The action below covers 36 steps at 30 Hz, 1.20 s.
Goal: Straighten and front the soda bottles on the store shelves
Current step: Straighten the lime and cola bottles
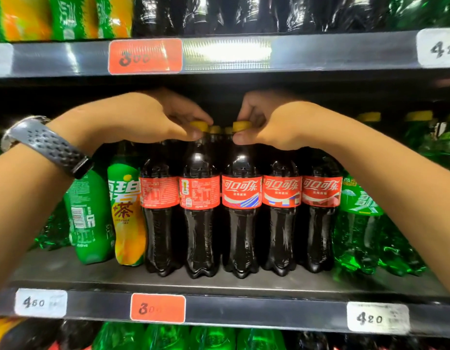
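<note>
On the grey middle store shelf (269, 284), close to its front edge, a row of five upright dark cola bottles with red labels, standing shoulder to shoulder.

Second from the left, the second dark plastic cola bottle (200, 223), label turned to its small-print side. Pinched at its yellow screw cap (199, 125) by the left hand (153, 117), thumb low on the near side, curled fingers over the top.

Touching it on the right, the third dark plastic cola bottle (241, 223), white logo facing out. Gripped at its matching yellow cap (241, 125) by the right hand (269, 120), thumb in front, fingers curled round the cap from above.

Both hands just under the silver upper shelf rail (319, 51), near each other but apart. Around the left wrist, a grey perforated watch strap (49, 145).

Leftmost in the row, another cola bottle with its label also turned away; the two on the right with logos facing out.

Left of the row, a green-and-yellow tea soda bottle (128, 223), then an opaque green soda bottle (90, 223) leaning and showing its barcode. Right of the row, clear green plastic bottles (357, 236).

On the lower shelf edge, an orange price tag (157, 308) between two white ones.
</note>
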Each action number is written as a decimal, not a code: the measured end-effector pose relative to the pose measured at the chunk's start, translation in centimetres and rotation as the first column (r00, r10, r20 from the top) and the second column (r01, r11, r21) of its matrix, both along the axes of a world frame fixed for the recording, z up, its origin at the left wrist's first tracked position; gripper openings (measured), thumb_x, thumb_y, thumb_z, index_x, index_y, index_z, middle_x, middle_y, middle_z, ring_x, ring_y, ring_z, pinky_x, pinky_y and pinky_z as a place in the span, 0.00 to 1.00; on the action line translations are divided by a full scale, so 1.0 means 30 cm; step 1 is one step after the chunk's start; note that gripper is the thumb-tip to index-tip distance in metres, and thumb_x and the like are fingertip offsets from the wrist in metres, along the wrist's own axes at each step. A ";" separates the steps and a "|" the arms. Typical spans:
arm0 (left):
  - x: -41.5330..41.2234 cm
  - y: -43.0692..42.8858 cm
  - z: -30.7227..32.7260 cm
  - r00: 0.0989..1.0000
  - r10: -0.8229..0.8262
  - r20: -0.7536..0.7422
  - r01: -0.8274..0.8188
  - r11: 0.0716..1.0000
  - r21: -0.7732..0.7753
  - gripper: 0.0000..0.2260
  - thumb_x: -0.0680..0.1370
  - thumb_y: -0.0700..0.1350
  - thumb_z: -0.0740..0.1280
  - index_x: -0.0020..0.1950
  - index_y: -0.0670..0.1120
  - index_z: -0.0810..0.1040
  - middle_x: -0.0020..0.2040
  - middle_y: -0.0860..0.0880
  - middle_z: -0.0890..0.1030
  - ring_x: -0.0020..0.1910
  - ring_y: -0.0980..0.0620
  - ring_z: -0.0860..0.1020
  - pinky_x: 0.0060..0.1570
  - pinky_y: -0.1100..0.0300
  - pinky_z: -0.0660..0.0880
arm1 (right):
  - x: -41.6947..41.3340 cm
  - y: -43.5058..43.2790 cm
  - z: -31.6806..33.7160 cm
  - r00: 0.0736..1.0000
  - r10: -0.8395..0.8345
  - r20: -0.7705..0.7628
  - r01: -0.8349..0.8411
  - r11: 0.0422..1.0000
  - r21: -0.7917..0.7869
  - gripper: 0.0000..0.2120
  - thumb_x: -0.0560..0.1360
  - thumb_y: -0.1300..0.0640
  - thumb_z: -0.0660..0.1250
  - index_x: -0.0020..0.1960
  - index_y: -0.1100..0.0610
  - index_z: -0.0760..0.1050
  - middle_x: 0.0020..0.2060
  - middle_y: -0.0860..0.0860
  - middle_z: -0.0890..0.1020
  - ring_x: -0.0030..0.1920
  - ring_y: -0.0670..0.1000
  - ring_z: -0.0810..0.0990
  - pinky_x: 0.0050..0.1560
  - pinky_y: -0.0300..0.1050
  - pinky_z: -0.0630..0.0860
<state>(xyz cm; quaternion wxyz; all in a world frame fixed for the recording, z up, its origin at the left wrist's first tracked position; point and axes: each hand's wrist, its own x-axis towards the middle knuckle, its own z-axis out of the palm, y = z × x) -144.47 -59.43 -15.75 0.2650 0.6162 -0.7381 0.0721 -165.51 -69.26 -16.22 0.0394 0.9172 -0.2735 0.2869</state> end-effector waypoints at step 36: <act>0.182 0.094 -0.001 0.954 0.160 0.252 -0.158 0.987 -0.029 0.28 0.63 0.68 0.72 0.60 0.63 0.72 0.49 0.60 0.81 0.45 0.64 0.78 0.39 0.71 0.68 | 0.208 0.092 0.028 0.963 -0.149 -0.224 0.133 0.988 -0.082 0.36 0.64 0.27 0.66 0.66 0.43 0.65 0.40 0.39 0.72 0.39 0.41 0.71 0.34 0.38 0.64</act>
